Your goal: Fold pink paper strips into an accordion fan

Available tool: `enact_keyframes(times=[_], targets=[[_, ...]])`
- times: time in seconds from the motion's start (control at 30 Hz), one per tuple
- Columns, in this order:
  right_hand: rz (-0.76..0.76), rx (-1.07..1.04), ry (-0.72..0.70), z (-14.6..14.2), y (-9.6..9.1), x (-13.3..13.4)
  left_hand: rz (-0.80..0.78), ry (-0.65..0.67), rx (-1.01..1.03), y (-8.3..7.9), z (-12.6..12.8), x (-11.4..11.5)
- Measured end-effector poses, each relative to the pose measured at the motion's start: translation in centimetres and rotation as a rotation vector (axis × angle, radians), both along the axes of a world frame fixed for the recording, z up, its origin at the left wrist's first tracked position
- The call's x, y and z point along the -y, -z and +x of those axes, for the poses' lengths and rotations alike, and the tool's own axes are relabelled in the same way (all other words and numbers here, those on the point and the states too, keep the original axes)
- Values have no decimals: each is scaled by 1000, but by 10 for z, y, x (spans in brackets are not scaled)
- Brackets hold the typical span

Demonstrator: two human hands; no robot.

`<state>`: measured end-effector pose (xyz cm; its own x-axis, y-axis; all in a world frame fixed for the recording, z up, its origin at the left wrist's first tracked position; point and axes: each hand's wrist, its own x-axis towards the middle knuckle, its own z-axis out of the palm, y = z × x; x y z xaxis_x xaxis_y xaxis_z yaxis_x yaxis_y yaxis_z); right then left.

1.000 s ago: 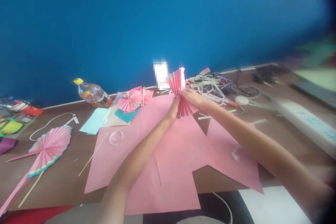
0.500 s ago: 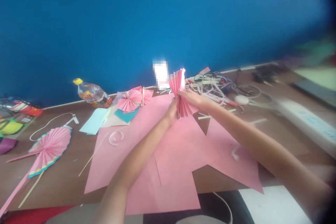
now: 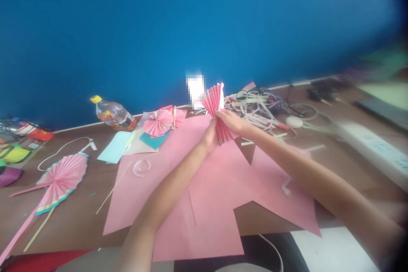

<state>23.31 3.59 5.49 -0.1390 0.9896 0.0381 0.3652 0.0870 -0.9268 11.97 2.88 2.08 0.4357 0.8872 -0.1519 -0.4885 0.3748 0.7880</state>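
A pleated pink paper fan (image 3: 214, 98) is pinched at its middle between both hands, its folds spreading above and below the grip. My left hand (image 3: 209, 137) closes on it from the lower left. From the right, my right hand (image 3: 230, 120) grips the same folds, its fingers pressed against the pleats. Beneath them lie several overlapping sheets of pink paper (image 3: 219, 187). A finished-looking pink fan with a blue and yellow edge (image 3: 65, 178) rests on the left of the table.
Pink paper rosettes (image 3: 157, 122) and light blue paper (image 3: 115, 146) lie at the back, beside a bottle with a yellow cap (image 3: 115, 114). Paper strips (image 3: 259, 106) are heaped at the back right. A white power strip (image 3: 372, 148) stands at the right, and a blue wall (image 3: 204, 25) rises behind.
The upper folds of the held fan have spread a little to the left. Both hands keep nearly the same place and grip.
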Motion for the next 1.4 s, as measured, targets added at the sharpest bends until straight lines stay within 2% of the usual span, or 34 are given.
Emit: enact_keyframes(times=[0.13, 0.33, 0.43, 0.53, 0.6, 0.7, 0.8, 0.87, 1.0, 1.13, 1.27, 1.4], targets=[[23, 65, 23, -3, -4, 5, 33, -29, -34, 3, 1, 0], [226, 273, 3, -10, -3, 11, 160, -71, -103, -1, 1, 4], [307, 398, 84, -13, 4, 12, 256, -70, -124, -7, 2, 8], [361, 420, 131, -12, 9, 12, 338, -108, -164, -9, 3, 12], [381, 401, 97, -10, 9, 11, 363, -143, -196, -8, 3, 11], [280, 242, 29, -5, 3, 8, 352, -149, -221, -5, 1, 7], [-29, -75, -164, 1, -6, 8, 270, -70, -222, -5, -2, 3], [-155, -258, -285, 5, -11, 9, 225, -25, -207, -7, -3, 3], [-163, -478, -341, 13, -11, 7, 220, 78, -226, -14, -6, 9], [-199, -612, -398, 19, -2, 0, 206, 211, -295, -20, -10, 12], [-276, -664, -467, 24, 9, -7, 201, 363, -300, -25, -14, 11], [-232, -665, -462, 28, 14, -8, 187, 504, -316, -32, -19, 11]])
